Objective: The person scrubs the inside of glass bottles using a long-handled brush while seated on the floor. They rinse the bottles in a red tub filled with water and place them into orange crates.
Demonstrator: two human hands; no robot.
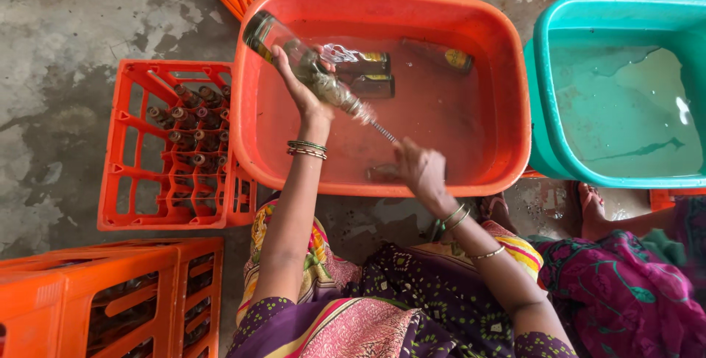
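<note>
Left hand (300,87) grips a glass bottle (305,67); right hand (421,169) works a bottle brush (382,131).

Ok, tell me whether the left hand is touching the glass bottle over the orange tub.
Touching. The head view shows the left hand wrapped around the glass bottle, fingers across its body, holding it tilted above the orange tub.

Your left hand (298,82) grips a wet, glossy glass bottle (305,67); right hand (421,170) holds a twisted-wire brush (382,132). Orange tub (382,185) & teal tub (548,93): smooth shiny plastic. Crate (118,144): matt orange plastic. Floor (66,34): rough, damp concrete.
</note>
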